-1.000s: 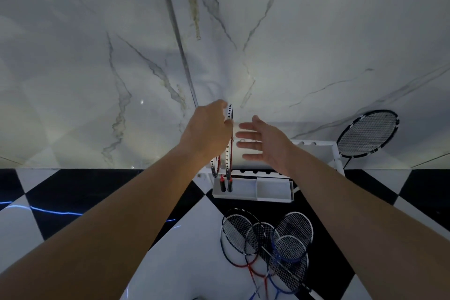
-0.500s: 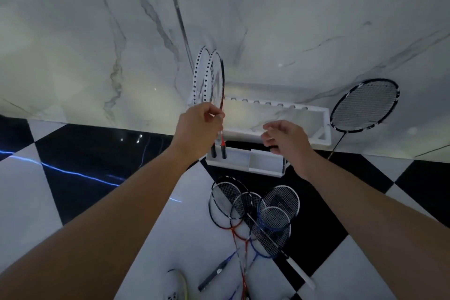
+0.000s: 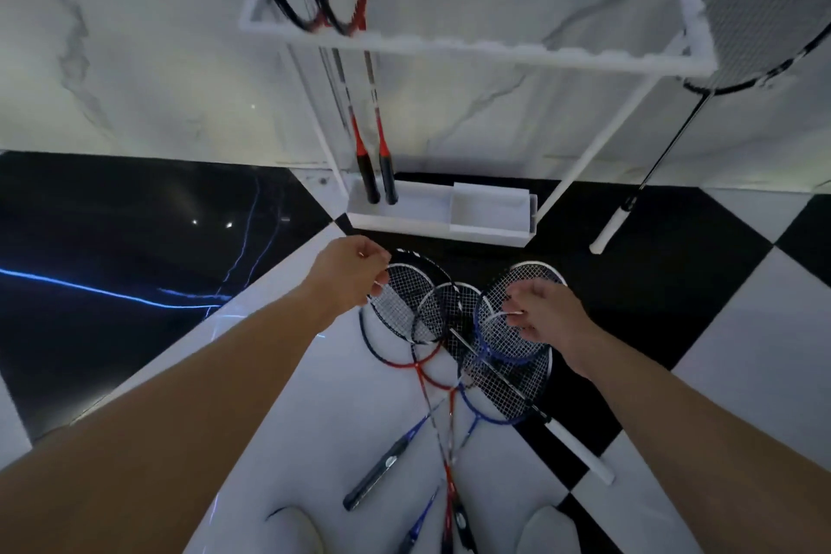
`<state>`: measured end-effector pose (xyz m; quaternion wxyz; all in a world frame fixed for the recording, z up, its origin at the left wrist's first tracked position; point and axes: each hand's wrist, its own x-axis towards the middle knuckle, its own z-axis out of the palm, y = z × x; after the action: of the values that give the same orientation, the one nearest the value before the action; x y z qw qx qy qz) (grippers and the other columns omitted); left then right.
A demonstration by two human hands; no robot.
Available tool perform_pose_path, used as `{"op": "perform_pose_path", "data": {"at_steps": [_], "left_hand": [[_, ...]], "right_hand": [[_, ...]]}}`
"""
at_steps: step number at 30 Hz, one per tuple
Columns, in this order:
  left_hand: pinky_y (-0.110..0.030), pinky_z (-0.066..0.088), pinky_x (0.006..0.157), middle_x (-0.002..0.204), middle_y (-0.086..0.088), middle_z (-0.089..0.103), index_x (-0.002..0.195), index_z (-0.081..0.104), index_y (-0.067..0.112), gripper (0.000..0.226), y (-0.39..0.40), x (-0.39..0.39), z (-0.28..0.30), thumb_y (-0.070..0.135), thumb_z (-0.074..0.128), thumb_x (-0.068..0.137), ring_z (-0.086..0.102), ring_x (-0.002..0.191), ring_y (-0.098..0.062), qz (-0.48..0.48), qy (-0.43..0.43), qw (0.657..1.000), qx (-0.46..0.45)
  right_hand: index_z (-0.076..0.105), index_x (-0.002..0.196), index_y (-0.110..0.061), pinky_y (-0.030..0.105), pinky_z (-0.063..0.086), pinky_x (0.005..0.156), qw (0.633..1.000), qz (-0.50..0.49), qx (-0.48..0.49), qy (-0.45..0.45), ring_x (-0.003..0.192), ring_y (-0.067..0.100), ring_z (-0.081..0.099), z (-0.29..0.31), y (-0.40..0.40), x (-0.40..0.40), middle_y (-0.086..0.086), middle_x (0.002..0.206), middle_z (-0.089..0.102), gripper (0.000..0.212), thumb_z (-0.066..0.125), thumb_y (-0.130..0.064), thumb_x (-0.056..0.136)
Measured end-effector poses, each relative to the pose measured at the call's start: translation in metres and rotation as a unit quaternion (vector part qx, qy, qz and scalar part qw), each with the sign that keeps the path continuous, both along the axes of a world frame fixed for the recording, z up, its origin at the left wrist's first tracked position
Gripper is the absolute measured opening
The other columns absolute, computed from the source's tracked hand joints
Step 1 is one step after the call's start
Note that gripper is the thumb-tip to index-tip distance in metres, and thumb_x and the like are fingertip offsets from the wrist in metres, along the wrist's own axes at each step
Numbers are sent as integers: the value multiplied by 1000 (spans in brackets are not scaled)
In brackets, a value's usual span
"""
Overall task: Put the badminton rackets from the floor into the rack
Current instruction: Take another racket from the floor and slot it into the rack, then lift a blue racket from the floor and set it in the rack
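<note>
Several badminton rackets (image 3: 494, 378) lie overlapped on the floor in front of me, heads towards the white rack (image 3: 494, 50). My left hand (image 3: 348, 277) is at the far rim of the leftmost black-and-red racket (image 3: 398, 306), fingers curled on the frame. Over the blue racket's head (image 3: 499, 342), my right hand (image 3: 551, 315) pinches the rim between thumb and fingers. Two red-and-black rackets (image 3: 359, 139) stand upright in the rack's left slots, handles in its base tray.
A black racket (image 3: 764, 14) with a white grip leans on the marble wall right of the rack. The floor is black and white checkered tile. My two white shoes (image 3: 292, 531) show at the bottom edge, beside the racket handles.
Both hands have come down from the rack to the rackets on the floor. My left hand let go of the racket it held, which now stands in the rack.
</note>
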<state>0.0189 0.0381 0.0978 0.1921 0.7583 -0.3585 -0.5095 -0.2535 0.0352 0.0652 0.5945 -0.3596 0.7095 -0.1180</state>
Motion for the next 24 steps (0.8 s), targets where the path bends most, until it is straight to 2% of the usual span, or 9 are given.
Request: {"op": "perform_pose_path", "data": {"at_steps": [4,7,11,14,16,19,21,22,24], "left_hand": [[-29,54,63,78,-5,72,97,68,14,11,2,-4,-74,20,61,102,66,67,-19,-28,14,999,33],[-29,55,64,79,-4,72,98,67,15,12,-1,-7,-118,22,59,104,67,68,-19,-57,24,998,34],[-29,57,64,83,-3,73,101,65,15,15,-7,-16,-166,25,55,106,68,66,-15,-113,27,993,30],[-32,57,70,85,-2,72,104,65,15,16,-14,-25,-195,26,53,106,68,70,-15,-156,23,987,21],[-33,55,72,84,-1,71,99,64,17,16,-19,-29,-208,26,53,106,68,71,-15,-183,22,983,9],[-31,55,71,87,-1,73,97,63,24,14,-26,-33,-224,27,53,106,68,76,-15,-202,19,979,-5],[-28,55,67,93,-3,75,98,63,27,11,-28,-34,-233,29,55,105,68,79,-15,-205,16,979,-20],[-26,55,65,95,-4,75,98,63,28,10,-29,-34,-238,29,56,105,67,80,-15,-205,14,978,-25],[-22,53,60,95,-2,75,97,63,31,8,-28,-34,-247,31,57,103,66,78,-12,-211,8,977,-35]], "right_hand": [[65,112,-18,38,56,85,1000,-21,22,6,100,26,70,-77,11,1,8,109,72,15,53,-24,104],[64,111,-16,38,58,82,997,-53,54,-11,88,24,69,-127,17,8,10,103,71,13,53,-19,103],[60,87,-10,35,50,63,986,-126,111,10,79,26,61,-196,34,15,12,85,61,18,49,-9,101],[54,79,-5,39,58,73,973,-161,161,37,78,26,63,-250,53,19,12,79,57,25,49,-9,102],[56,81,-4,35,55,70,961,-188,197,50,81,27,66,-277,65,21,13,76,57,24,52,-13,102],[62,100,-1,33,43,57,945,-244,215,27,67,24,53,-301,76,24,13,76,54,15,57,-15,100],[64,103,4,33,54,58,949,-240,189,71,66,26,61,-316,77,26,16,81,65,35,67,-31,95],[65,104,5,39,62,65,955,-224,169,100,72,30,69,-320,78,29,18,88,71,46,71,-39,91],[67,107,7,43,64,72,961,-199,137,137,83,34,75,-320,81,38,22,96,75,59,76,-46,84]]}}
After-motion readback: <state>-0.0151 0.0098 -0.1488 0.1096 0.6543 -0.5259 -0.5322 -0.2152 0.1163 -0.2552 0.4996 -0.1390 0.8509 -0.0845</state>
